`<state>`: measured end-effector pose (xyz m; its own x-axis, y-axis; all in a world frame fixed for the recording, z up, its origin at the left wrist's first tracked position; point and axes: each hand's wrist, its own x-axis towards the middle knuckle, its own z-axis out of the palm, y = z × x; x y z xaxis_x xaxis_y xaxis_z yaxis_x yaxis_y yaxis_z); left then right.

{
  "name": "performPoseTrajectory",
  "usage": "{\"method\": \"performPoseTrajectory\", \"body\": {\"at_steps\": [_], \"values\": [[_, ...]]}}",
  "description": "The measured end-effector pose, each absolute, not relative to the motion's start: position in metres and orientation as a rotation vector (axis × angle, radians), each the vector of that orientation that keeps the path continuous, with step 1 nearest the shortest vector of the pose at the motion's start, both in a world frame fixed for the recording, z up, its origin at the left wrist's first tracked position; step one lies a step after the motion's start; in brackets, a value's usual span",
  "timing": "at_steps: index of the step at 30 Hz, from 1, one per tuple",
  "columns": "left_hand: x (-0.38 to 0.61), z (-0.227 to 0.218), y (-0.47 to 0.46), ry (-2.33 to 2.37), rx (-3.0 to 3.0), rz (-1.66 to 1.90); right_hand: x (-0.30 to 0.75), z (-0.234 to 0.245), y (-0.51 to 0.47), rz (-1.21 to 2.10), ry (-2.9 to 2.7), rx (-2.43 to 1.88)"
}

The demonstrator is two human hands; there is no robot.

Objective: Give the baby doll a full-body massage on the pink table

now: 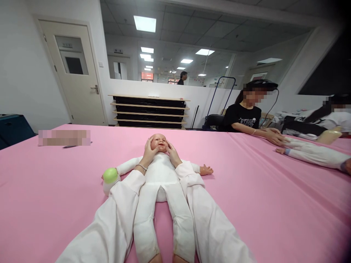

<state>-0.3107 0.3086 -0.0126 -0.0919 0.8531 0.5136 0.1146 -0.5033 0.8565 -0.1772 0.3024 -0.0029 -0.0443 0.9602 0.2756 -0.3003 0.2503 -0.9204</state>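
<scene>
A baby doll [160, 171] with a white cloth body lies on its back, its legs pointing toward me. My left hand [149, 151] wraps round one side of the doll's head [158, 140], the thumb by its mouth. On the opposite cheek rests my right hand [173, 153], with its fingers curved along the side of the head. A beaded bracelet circles my left wrist. Beside the doll's arm on the left stands a white bottle [108, 187] with a green cap [110, 175]. My sleeves partly cover the doll's sides and arms.
A pink cloth [241, 204] covers the table. To the right, a co-worker [246, 113] touches another doll [315, 153]. A pale bottle [329, 136] lies beyond that doll. Toward the back left is a blurred-out patch [64, 138] with a dark thin object beside it.
</scene>
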Motion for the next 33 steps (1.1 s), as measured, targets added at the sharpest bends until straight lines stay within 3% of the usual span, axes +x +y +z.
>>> {"method": "performPoseTrajectory", "body": {"at_steps": [24, 33], "values": [[-0.308, -0.012, 0.303, 1.233, 1.748, 1.605, -0.175, -0.005, 0.304, 1.084, -1.269, -0.802], [-0.315, -0.017, 0.315, 0.974, 1.515, 1.658, -0.176, -0.006, 0.306, 1.202, -1.196, -0.723]]}}
